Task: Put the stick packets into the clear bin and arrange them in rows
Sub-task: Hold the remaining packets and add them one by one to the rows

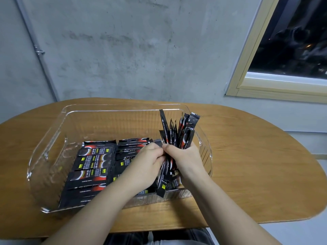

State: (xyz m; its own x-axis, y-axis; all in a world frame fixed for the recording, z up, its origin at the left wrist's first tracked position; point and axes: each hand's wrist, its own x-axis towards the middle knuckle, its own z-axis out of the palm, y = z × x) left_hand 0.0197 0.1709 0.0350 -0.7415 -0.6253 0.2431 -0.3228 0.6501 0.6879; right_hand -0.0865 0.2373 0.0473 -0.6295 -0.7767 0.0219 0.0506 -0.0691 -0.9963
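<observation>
Over the clear bin (53, 138) on the wooden table (256, 165), the right hand (185, 156) grips a fanned bundle of black stick packets (178, 133) while the left hand (146, 163) pinches the bundle, beside rows of packets (93, 163) lying flat inside the bin.

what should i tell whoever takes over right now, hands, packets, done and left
Right hand: grips a fanned bundle of stick packets, standing upright over the right end of the clear bin.
Left hand: fingers pinch at the bundle beside the right hand.
Done: flat rows of packets cover the near left and middle of the bin floor.
Left: lay the held bundle down in rows; the far part of the bin is bare.
</observation>
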